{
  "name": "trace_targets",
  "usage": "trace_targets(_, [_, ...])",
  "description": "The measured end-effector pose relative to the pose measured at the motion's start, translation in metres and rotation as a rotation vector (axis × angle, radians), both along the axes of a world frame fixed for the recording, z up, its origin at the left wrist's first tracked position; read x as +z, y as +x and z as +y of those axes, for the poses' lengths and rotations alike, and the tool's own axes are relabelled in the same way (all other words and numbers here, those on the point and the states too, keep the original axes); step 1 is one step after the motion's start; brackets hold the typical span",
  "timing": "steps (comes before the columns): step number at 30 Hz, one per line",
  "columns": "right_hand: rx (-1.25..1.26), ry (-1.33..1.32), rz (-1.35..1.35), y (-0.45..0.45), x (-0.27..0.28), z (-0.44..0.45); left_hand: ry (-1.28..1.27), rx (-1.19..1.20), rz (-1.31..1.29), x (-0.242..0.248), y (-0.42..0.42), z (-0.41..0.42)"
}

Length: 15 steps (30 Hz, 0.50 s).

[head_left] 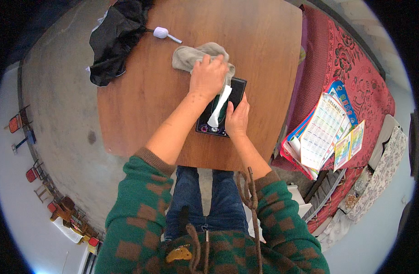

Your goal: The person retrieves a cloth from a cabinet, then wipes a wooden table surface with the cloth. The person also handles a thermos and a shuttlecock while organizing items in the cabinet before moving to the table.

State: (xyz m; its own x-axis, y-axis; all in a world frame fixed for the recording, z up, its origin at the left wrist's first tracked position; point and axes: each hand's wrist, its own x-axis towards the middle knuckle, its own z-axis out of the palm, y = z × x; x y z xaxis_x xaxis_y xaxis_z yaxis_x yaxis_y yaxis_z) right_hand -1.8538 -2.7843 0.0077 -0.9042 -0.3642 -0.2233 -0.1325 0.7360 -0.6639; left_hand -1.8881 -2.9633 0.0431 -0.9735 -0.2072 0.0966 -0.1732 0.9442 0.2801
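Note:
My left hand (209,77) grips a crumpled grey cloth (187,59), bunched over the upper part of a flat black case (236,89) on a wooden table (144,102). A white strip (219,108) runs from beside the cloth down across the case; whether it is joined to the cloth I cannot tell. Small shiny gem-like pieces (214,129) show along the case's near edge. At the case's right side, my right hand (237,118) holds its edge, thumb on top. The surface under the white strip is partly hidden.
A black umbrella (115,42) with a white handle (160,32) lies at the table's far left corner. Right of the table, printed sheets and folders (320,130) rest on a red patterned cover (353,68). Chairs (15,123) stand along the far left wall.

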Motion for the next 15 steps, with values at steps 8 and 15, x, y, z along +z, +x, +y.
trace_targets(8, [0.019, -0.03, 0.127, 0.0, 0.002, -0.001, 0.1, 0.114, 0.092, -0.013, 0.034, 0.009])
trace_targets(15, [-0.002, -0.019, 0.133, 0.001, -0.001, 0.0, 0.322, 0.398, -0.018, -0.009, 0.098, 0.054])
